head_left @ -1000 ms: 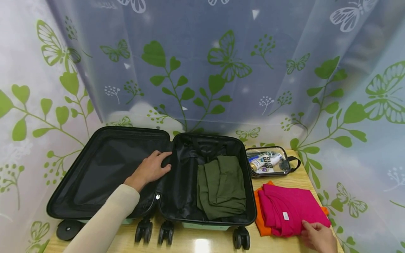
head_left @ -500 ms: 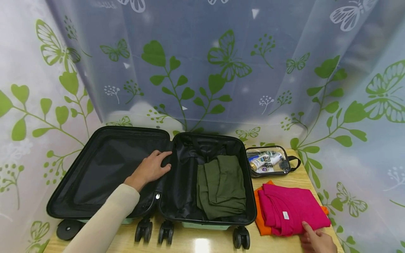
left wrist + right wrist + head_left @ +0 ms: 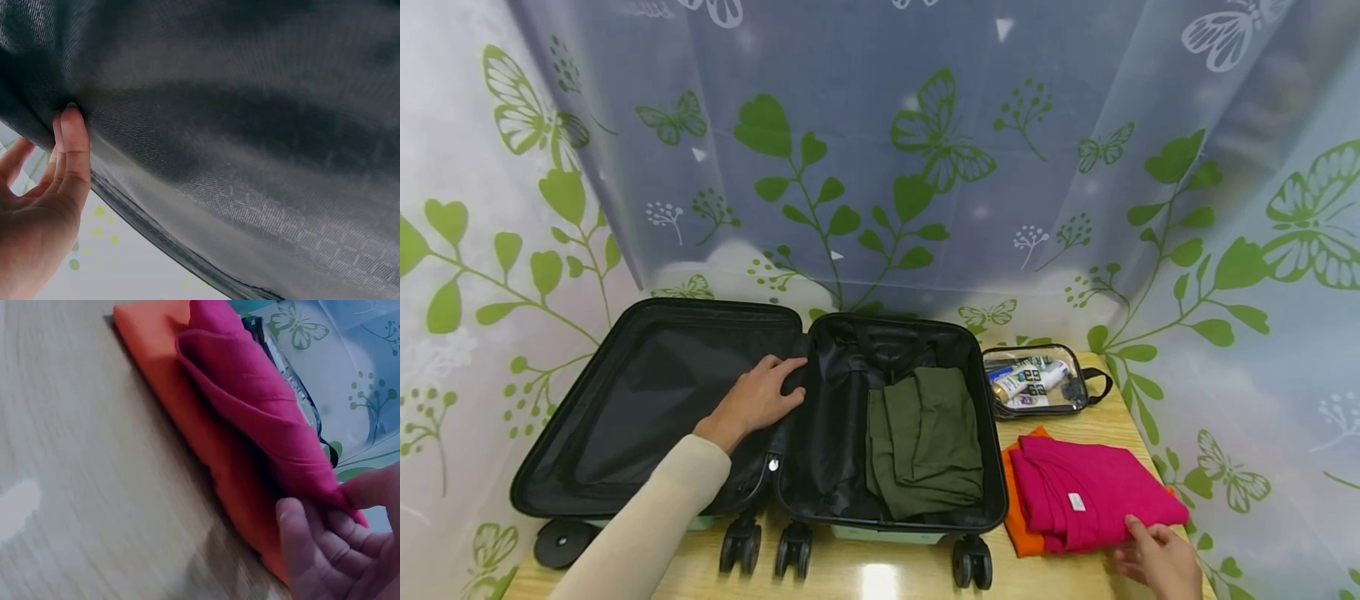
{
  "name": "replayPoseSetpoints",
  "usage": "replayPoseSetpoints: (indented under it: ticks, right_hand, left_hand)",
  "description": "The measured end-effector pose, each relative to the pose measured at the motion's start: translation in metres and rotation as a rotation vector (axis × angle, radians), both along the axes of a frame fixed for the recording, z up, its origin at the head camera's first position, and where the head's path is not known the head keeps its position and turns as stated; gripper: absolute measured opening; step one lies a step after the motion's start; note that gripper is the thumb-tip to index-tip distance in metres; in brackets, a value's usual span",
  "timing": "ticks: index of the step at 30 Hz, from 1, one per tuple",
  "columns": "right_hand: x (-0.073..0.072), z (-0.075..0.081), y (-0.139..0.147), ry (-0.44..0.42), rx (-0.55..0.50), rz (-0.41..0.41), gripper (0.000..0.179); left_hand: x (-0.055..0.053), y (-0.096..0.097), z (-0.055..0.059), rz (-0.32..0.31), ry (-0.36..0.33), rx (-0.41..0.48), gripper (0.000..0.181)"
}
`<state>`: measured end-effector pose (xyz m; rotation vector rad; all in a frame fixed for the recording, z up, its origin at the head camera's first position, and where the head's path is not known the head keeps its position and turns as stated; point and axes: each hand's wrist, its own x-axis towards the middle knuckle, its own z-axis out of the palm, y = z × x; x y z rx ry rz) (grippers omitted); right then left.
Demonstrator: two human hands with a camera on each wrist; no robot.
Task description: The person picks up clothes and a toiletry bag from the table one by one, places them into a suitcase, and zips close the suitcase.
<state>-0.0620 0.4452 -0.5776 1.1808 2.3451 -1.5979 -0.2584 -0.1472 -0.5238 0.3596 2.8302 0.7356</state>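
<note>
An open suitcase [image 3: 816, 500] with black lining lies in two halves. My left hand [image 3: 752, 404] rests at the dividing edge between them, its fingers fairly straight; in the left wrist view its fingertips touch the dark lining [image 3: 250, 125]. At the right, a folded pink T-shirt [image 3: 1097, 487] with a white label lies on a folded orange garment [image 3: 1021, 525]. My right hand [image 3: 1161, 560] pinches the pink T-shirt's near right corner. The right wrist view shows that edge [image 3: 275, 425] lifted off the orange cloth [image 3: 169, 387], with the thumb above and fingers beneath.
Folded dark green clothing [image 3: 925, 442] lies in the right half of the suitcase. A clear toiletry bag [image 3: 1037, 383] with tubes stands behind the pink T-shirt. Suitcase wheels [image 3: 972, 562] jut toward the front of the wooden table [image 3: 842, 575]. Patterned curtains [image 3: 865, 167] enclose the back and sides.
My right hand has shifted slightly, taken hold of the pink T-shirt's near corner and raised it a little, shifting its edge right. The left hand stays where it was.
</note>
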Motion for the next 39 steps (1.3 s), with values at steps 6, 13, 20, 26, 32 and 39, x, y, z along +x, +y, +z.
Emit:
replayPoseSetpoints:
  ticks: [6,13,20,26,32,39]
  right_hand:
    - [-0.009,0.006,-0.011,0.118,-0.164,-0.166,0.034]
    - [-0.015,0.008,-0.015,0.210,-0.486,-0.324,0.025]
    - [-0.021,0.004,-0.017,0.204,-0.565,-0.389,0.036]
    - [-0.021,0.004,-0.022,0.287,-0.627,-0.441,0.024]
    - [-0.021,0.009,-0.028,0.414,-0.568,-0.439,0.014]
    - [-0.027,0.012,-0.033,0.378,-0.456,-0.422,0.005]
  left_hand:
    - [-0.001,-0.001,-0.001,0.002,-0.002,0.002,0.060]
    - [0.000,-0.001,-0.001,0.009,-0.005,0.001,0.061]
    - [0.000,-0.001,0.000,0.004,-0.001,0.002,0.060]
    - [0.000,-0.001,-0.001,0.008,0.004,0.011,0.060]
    - [0.000,-0.001,-0.002,0.007,0.005,0.022,0.060]
    - [-0.001,-0.002,-0.002,0.007,0.008,0.020,0.060]
